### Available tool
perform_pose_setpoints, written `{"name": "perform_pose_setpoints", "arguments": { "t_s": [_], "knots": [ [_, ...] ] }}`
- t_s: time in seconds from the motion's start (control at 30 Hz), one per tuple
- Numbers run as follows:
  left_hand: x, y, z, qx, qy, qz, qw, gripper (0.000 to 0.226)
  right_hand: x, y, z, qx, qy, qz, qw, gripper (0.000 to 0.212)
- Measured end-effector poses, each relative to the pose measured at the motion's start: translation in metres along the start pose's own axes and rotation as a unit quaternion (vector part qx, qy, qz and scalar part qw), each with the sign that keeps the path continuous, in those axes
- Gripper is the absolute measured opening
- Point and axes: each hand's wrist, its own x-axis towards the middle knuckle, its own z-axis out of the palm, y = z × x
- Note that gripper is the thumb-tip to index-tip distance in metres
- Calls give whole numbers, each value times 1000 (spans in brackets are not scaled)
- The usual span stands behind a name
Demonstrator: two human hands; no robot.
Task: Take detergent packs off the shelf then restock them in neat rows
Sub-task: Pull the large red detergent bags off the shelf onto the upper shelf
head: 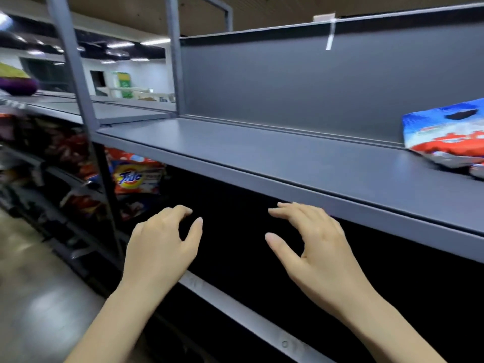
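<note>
Grey steel shelf (262, 153) is nearly bare; one blue-and-red detergent pack (445, 134) lies slumped at its right end, against the back panel. It is best gripped at both sides and lifted squarely. Left hand (162, 247) and right hand (311, 247) are held below the shelf's front edge, fingers loosely spread, nothing grasped.

We hold both bare forearms forward, palms down. Our left hand (162, 244) has loosely curled fingers with the thumb apart, gripping nothing. Our right hand (314, 247) spreads its fingers forward, relaxed, with the thumb out to the side, also holding nothing.
</note>
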Motion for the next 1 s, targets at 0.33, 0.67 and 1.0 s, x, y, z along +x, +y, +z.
{"name": "perform_pose_setpoints", "arguments": {
  "t_s": [0.33,0.67,1.0],
  "knots": [
    [12,-153,-44,65,-13,-16,998,30,29,-89,124,-15,-79,0,997,60],
    [33,-296,-84,122,-22,-37,992,29,69,-185,225,-6,-102,8,995,51],
    [71,-397,-81,160,-8,-73,984,37,141,-233,316,-1,-160,-50,986,64]
  ]
}}
